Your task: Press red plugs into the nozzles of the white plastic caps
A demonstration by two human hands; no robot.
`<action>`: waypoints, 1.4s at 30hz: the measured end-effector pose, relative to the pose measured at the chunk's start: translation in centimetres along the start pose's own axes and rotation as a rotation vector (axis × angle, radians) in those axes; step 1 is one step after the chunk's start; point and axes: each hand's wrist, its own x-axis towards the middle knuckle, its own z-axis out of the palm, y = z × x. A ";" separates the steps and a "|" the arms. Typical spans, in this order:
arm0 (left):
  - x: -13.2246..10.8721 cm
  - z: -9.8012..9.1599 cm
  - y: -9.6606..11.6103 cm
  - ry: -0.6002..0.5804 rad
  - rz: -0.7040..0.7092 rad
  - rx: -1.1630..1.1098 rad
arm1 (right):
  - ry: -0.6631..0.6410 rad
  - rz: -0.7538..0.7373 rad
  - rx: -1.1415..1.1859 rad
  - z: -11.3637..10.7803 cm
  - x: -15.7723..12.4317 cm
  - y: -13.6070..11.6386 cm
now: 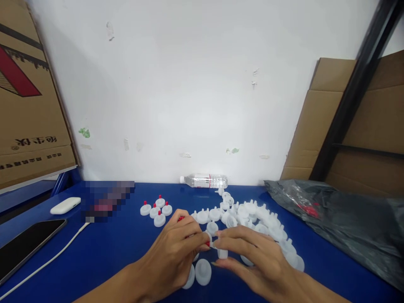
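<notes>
Both hands meet over the blue table (116,248) near its front edge. My left hand (176,248) is closed in a pinch on a small red piece (208,243), with more red showing by its knuckles. My right hand (252,256) pinches a small white plastic cap (222,252) at its fingertips, right against the red piece. A heap of white caps (252,219) lies just behind my hands. Two more white caps (202,271) rest under my left wrist. Several caps fitted with red plugs (157,208) sit in a group to the left.
A clear water bottle (205,181) lies on its side by the white wall. A black plastic bag (344,219) with red pieces covers the right side. A phone (25,244), white cable (47,261) and white case (65,205) sit left. Cardboard boxes (28,105) stand at both sides.
</notes>
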 end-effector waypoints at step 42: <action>-1.2 -6.2 -9.8 -0.211 -0.547 0.552 | -0.368 0.193 -0.047 0.0 1.3 0.2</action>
